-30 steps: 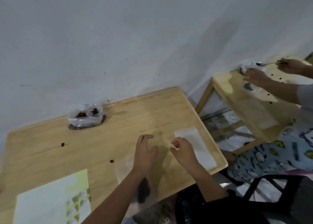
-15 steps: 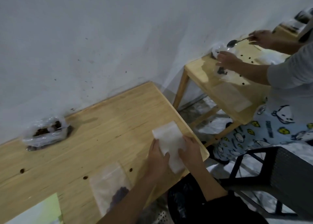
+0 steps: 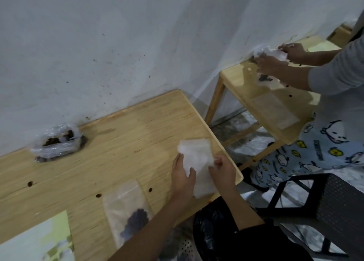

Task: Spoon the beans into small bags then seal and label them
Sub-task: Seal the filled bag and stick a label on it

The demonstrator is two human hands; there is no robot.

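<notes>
A pale wooden table [image 3: 118, 142] stands against a speckled white wall [image 3: 118, 43]. At its right front corner I hold a small whitish plastic bag [image 3: 197, 156] with both hands. My left hand [image 3: 182, 177] grips its left edge with the thumb laid over it, and my right hand [image 3: 222, 172] pinches its right edge.

Just beside my left forearm lies a clear bag of dark beans [image 3: 128, 211]. The open sack of beans [image 3: 57, 142] sits well apart, against the wall. Loose beans [image 3: 150, 190] dot the boards, and a green-and-white sheet [image 3: 39, 239] lies at the near left. On my right another person [image 3: 334, 73] works at a second wooden table [image 3: 246, 87], and a black chair [image 3: 325, 197] stands near.
</notes>
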